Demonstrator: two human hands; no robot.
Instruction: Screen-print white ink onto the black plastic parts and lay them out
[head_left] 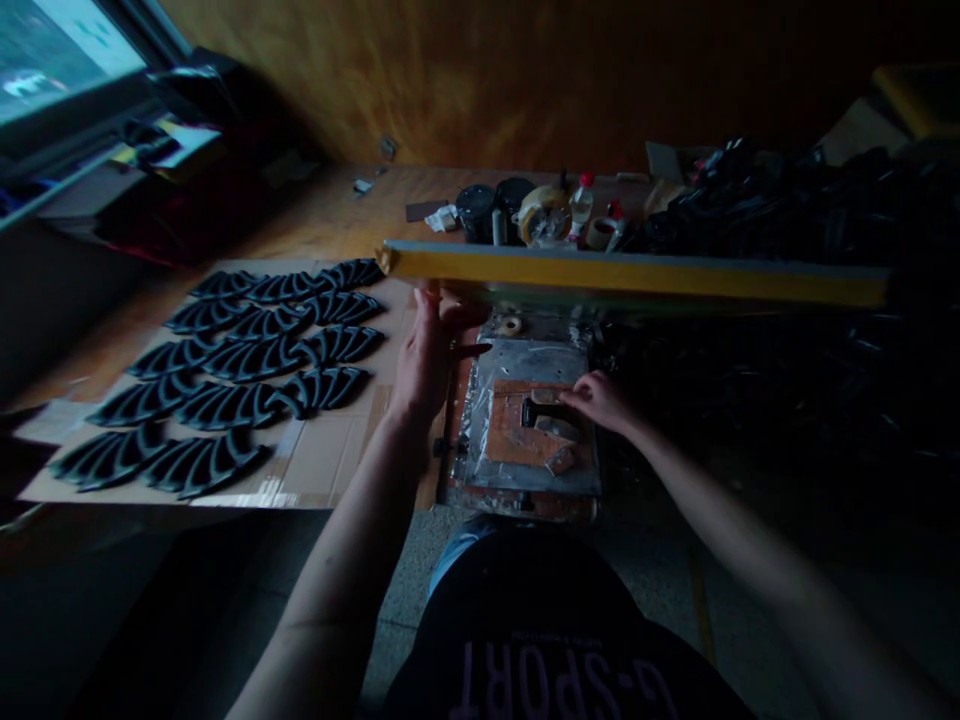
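My left hand (424, 352) reaches up with fingers stretched flat against the underside edge of a raised yellow-framed screen (637, 272). Below the screen lies a grey, foil-covered base plate (525, 470) with a brown cut-out template (517, 435) on it. My right hand (600, 400) rests on the right side of that template, fingertips pinched on a small dark piece (541, 409) set in the cut-out. Both forearms extend from the bottom of the view.
Several black fin-shaped pieces (240, 370) lie in rows on flattened cardboard (322, 465) at the left. Black jars (477, 212), a tape roll (543, 214) and small bottles (581, 200) stand behind the screen. A dark heap of black parts (787, 210) fills the right.
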